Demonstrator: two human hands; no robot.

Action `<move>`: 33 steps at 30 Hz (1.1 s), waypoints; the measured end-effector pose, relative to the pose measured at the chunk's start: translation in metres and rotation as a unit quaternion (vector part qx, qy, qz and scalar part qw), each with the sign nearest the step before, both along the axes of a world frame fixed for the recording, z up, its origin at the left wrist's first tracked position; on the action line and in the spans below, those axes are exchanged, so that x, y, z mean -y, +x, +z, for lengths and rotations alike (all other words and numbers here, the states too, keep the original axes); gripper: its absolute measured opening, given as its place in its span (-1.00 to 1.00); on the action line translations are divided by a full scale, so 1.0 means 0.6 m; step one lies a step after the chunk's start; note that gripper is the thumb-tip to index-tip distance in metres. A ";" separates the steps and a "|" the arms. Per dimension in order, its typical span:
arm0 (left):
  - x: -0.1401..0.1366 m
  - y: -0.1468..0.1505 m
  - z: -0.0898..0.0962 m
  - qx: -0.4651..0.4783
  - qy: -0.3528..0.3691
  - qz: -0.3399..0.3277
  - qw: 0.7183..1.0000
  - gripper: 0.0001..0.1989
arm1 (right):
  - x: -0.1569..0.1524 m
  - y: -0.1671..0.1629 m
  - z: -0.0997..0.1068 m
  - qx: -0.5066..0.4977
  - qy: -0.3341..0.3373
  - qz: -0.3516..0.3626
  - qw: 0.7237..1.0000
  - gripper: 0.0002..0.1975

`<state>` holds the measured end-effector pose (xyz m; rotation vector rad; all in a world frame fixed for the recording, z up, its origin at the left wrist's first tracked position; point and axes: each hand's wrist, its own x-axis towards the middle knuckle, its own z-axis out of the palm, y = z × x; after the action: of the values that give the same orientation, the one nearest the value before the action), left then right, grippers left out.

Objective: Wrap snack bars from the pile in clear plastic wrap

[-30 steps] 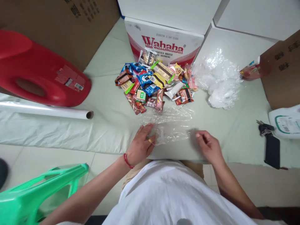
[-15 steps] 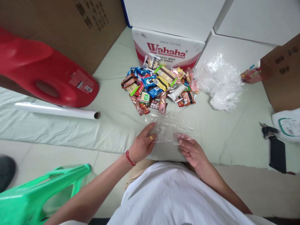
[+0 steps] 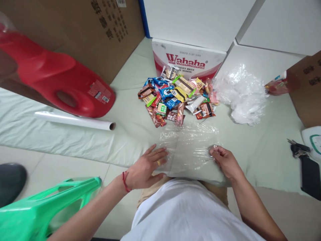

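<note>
A clear plastic bag lies spread flat on the table in front of my body. My left hand, with a ring and a red bracelet, rests with its fingers spread on the bag's left edge. On the other side, my right hand pinches the bag's right edge between thumb and fingers. Just beyond the bag sits a heap of wrapped snacks in blue, yellow, brown and red packets. To the right of the heap lies a crumpled pile of clear plastic bags.
A Wahaha carton stands behind the snacks. At left are a large red jug and a white roll; a green stool stands below. Keys, a black phone-like object and a white bottle are at right.
The bag, bunched before, is now stretched wide and flat. My right hand has moved right with its edge, and my left hand has shifted slightly left and flattened out. The view has shifted a little.
</note>
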<state>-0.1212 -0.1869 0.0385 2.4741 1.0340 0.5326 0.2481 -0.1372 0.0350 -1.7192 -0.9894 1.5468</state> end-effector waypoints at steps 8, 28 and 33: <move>-0.059 0.121 0.086 -0.037 0.050 0.118 0.991 -0.74 | 0.015 0.000 0.013 0.017 0.003 0.009 1.000 -0.42; -0.122 0.167 -0.064 -0.093 0.014 0.175 0.980 -0.44 | 0.075 0.118 0.033 -0.070 -0.113 -0.031 0.991 -0.34; -0.082 0.163 -0.061 -0.105 0.018 0.149 0.983 -0.46 | 0.087 0.123 0.028 0.027 -0.073 0.158 0.984 -0.47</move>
<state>-0.0233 -0.1376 0.0020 2.4602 1.5045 0.3848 0.3218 -0.1895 0.0515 -1.7762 -1.2516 1.8195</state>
